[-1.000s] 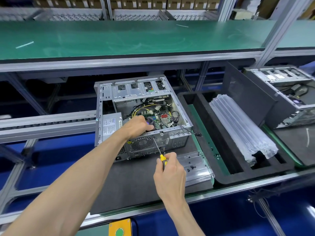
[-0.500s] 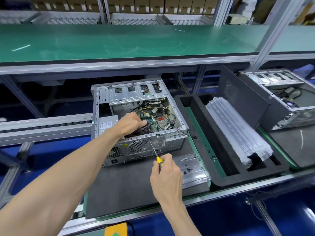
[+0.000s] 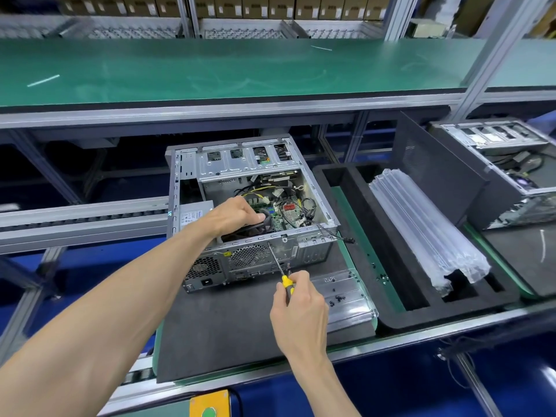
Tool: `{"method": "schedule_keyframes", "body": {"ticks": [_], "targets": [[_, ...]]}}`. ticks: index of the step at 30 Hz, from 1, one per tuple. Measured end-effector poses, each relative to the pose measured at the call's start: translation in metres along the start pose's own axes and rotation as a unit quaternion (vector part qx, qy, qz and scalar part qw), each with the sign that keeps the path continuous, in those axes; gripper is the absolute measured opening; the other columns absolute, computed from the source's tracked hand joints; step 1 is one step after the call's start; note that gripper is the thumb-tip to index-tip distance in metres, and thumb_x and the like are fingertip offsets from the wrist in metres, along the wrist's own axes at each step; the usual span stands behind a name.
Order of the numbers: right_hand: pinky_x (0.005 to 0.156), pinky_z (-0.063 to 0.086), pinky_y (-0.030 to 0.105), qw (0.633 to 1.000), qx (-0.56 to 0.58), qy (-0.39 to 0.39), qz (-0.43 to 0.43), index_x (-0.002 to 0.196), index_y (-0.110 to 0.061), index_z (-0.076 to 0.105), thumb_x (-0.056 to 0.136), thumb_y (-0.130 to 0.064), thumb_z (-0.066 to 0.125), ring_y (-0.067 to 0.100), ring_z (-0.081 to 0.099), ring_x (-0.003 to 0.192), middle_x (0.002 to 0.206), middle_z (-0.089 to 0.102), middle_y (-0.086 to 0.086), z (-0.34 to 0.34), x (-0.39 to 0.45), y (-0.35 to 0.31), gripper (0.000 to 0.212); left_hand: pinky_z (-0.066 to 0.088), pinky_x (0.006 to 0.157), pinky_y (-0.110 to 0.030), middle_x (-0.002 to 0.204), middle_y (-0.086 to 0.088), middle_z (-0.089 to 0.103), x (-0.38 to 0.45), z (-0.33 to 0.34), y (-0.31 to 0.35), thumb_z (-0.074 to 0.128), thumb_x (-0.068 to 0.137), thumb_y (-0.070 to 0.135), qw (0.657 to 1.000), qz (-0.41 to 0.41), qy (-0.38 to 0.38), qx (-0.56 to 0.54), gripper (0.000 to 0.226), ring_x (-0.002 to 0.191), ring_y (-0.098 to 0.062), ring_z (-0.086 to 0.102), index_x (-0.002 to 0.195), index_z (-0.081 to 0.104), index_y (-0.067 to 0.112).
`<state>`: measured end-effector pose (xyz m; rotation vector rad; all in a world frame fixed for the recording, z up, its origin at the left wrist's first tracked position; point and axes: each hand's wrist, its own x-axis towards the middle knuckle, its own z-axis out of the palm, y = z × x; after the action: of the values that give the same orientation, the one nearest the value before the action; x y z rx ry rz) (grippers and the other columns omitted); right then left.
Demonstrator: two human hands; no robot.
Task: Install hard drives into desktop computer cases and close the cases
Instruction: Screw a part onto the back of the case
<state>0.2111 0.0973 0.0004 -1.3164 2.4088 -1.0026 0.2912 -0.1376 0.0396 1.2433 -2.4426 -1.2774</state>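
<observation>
Gripping a yellow-handled screwdriver [image 3: 282, 273], the person's right hand [image 3: 299, 308] holds its tip against the rear edge of an open computer case [image 3: 255, 257] lying on its side on a dark mat [image 3: 216, 332]. Inside the case, the left hand [image 3: 233, 213] reaches over the rim with fingers curled round a dark, round part beside the circuit board [image 3: 288, 213]; what that part is cannot be told. No hard drive can be made out; the metal drive cage [image 3: 243, 162] sits at the far end of the case. Loose screws lie in a clear plastic tray [image 3: 346, 296] just beside the case, with a black foam tray [image 3: 391, 314] holding clear plastic sleeves [image 3: 421, 233] to the right and a second open case [image 3: 496, 176] beyond. Judging by the tool's position, a screw at the back edge is being worked, with the side panel yet to be fitted. Next, the tip must stay seated squarely while the handle turns, the other hand steadying the case.
</observation>
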Motion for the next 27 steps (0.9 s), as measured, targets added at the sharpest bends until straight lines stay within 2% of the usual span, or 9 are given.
{"method": "schedule_keyframes", "body": {"ticks": [3, 7, 11, 13, 15, 19, 21, 23, 27], "targets": [[0.053, 0.029, 0.021, 1.0, 0.01, 0.005, -0.002, 0.095, -0.026, 0.041, 0.099, -0.026, 0.055, 0.017, 0.045, 0.065, 0.077, 0.059, -0.004, 0.0, -0.001, -0.001, 0.015, 0.025, 0.059, -0.033, 0.056, -0.002, 0.019, -0.002, 0.003, 0.004, 0.064, 0.097, 0.029, 0.999, 0.01, -0.028, 0.041, 0.059, 0.052, -0.02, 0.017, 0.052, 0.028, 0.015], [0.055, 0.024, 0.03, 1.0, 0.009, 0.008, -0.001, 0.096, -0.024, 0.042, 0.1, -0.026, 0.054, 0.018, 0.044, 0.065, 0.076, 0.059, -0.003, 0.002, -0.001, -0.001, 0.013, 0.019, 0.055, -0.031, 0.056, -0.006, 0.021, -0.005, 0.006, 0.005, 0.063, 0.097, 0.026, 0.996, 0.019, -0.042, 0.07, 0.059, 0.052, -0.02, 0.017, 0.05, 0.028, 0.017], [0.051, 0.027, 0.019, 1.0, 0.007, 0.011, -0.008, 0.096, -0.023, 0.043, 0.099, -0.026, 0.055, 0.018, 0.043, 0.063, 0.075, 0.058, -0.003, 0.002, -0.001, -0.001, 0.013, 0.023, 0.048, -0.019, 0.055, -0.002, 0.019, -0.006, 0.006, 0.007, 0.061, 0.098, 0.027, 0.997, 0.023, -0.044, 0.058, 0.059, 0.052, -0.019, 0.015, 0.051, 0.027, 0.017], [0.05, 0.027, 0.018, 1.0, 0.001, 0.014, -0.011, 0.096, -0.021, 0.046, 0.099, -0.025, 0.056, 0.017, 0.043, 0.062, 0.075, 0.058, -0.003, 0.001, -0.001, -0.002, 0.011, 0.023, 0.053, -0.026, 0.053, 0.001, 0.017, -0.005, 0.008, 0.009, 0.06, 0.099, 0.025, 0.997, 0.021, -0.053, 0.053, 0.059, 0.052, -0.019, 0.013, 0.052, 0.026, 0.017], [0.05, 0.026, 0.026, 1.0, -0.003, 0.021, -0.009, 0.097, -0.02, 0.048, 0.098, -0.024, 0.057, 0.017, 0.042, 0.062, 0.076, 0.058, -0.003, 0.002, 0.0, -0.002, 0.01, 0.022, 0.057, -0.031, 0.05, 0.004, 0.019, -0.005, 0.01, 0.012, 0.06, 0.099, 0.025, 0.996, 0.008, -0.064, 0.057, 0.063, 0.046, -0.017, 0.016, 0.045, 0.029, 0.02], [0.056, 0.025, 0.029, 1.0, -0.003, 0.024, -0.006, 0.098, -0.018, 0.051, 0.098, -0.024, 0.058, 0.017, 0.041, 0.062, 0.077, 0.059, -0.002, 0.002, -0.001, -0.003, 0.009, 0.029, 0.063, -0.037, 0.05, -0.009, 0.024, -0.006, 0.011, 0.015, 0.06, 0.1, 0.026, 0.995, -0.017, -0.079, 0.055, 0.062, 0.048, -0.028, 0.021, 0.045, 0.036, 0.01], [0.054, 0.024, 0.028, 1.0, -0.004, 0.024, -0.005, 0.098, -0.018, 0.051, 0.098, -0.024, 0.058, 0.017, 0.041, 0.061, 0.077, 0.057, -0.003, 0.002, -0.001, -0.004, 0.01, 0.028, 0.062, -0.038, 0.042, -0.006, 0.033, -0.006, 0.012, 0.015, 0.06, 0.1, 0.024, 0.995, -0.021, -0.077, 0.057, 0.062, 0.039, -0.022, 0.03, 0.041, 0.044, 0.012], [0.049, 0.023, 0.024, 1.0, -0.003, 0.023, -0.004, 0.097, -0.018, 0.05, 0.098, -0.023, 0.059, 0.017, 0.04, 0.061, 0.076, 0.056, -0.003, 0.001, -0.002, -0.005, 0.01, 0.02, 0.061, -0.034, 0.04, 0.005, 0.024, -0.005, 0.011, 0.014, 0.06, 0.099, 0.021, 0.996, -0.018, -0.077, 0.048, 0.067, 0.037, -0.012, 0.021, 0.037, 0.034, 0.019], [0.054, 0.024, 0.029, 1.0, -0.007, 0.023, -0.002, 0.098, -0.017, 0.05, 0.099, -0.024, 0.058, 0.02, 0.046, 0.062, 0.078, 0.059, -0.001, 0.001, -0.001, -0.004, 0.01, 0.014, 0.067, -0.041, 0.055, 0.003, 0.014, -0.004, 0.01, 0.012, 0.061, 0.094, 0.018, 0.996, -0.011, -0.078, 0.035, 0.063, 0.056, -0.02, 0.008, 0.046, 0.021, 0.025]]}}
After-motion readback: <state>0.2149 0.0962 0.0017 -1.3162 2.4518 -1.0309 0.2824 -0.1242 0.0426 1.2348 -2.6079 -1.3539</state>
